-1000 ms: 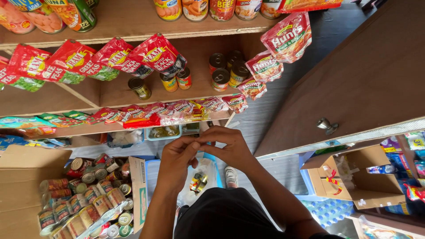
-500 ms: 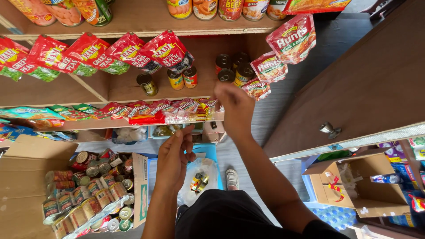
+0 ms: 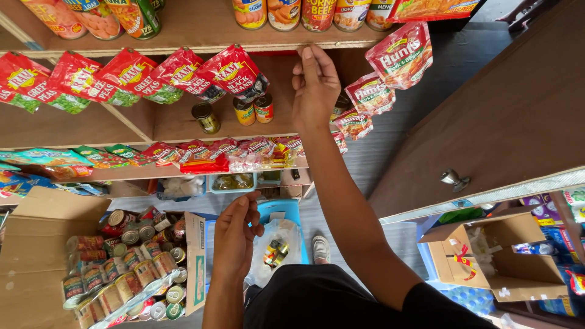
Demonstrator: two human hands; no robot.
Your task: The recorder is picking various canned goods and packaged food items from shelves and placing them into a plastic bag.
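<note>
While the right hand (image 3: 315, 85) is raised to the front edge of the upper shelf (image 3: 201, 44), its fingers are loosely spread and extended, the fingertips touching the wooden lip just below a row of cans (image 3: 301, 12); it has hold of nothing that can be seen. Just to the right of that hand hang red pouches (image 3: 399, 55) clipped in a strip that runs downward, and to its left a line of red bean packets (image 3: 177, 73) dangles from the same shelf edge. Below and left of the hand, three small cans (image 3: 244, 111) stand on the middle shelf, well apart from the fingers. The left hand (image 3: 236, 234) sits much lower, near the person's body, with its fingers curled partway inward and the thumb close to them; whether it pinches anything small cannot be told. Just above that hand a strip of mixed sachets (image 3: 231, 152) hangs along the lower shelf edge. To its left an open cardboard box (image 3: 36, 244) on the floor holds many shrink-wrapped tins (image 3: 122, 274) lying on their sides. Right beside the left hand, slightly lower, a clear plastic bag (image 3: 277, 250) with a few small items rests against a blue container (image 3: 280, 210). Far to the right another open carton (image 3: 499, 256) sits under a brown door (image 3: 506, 109) with a metal knob.
</note>
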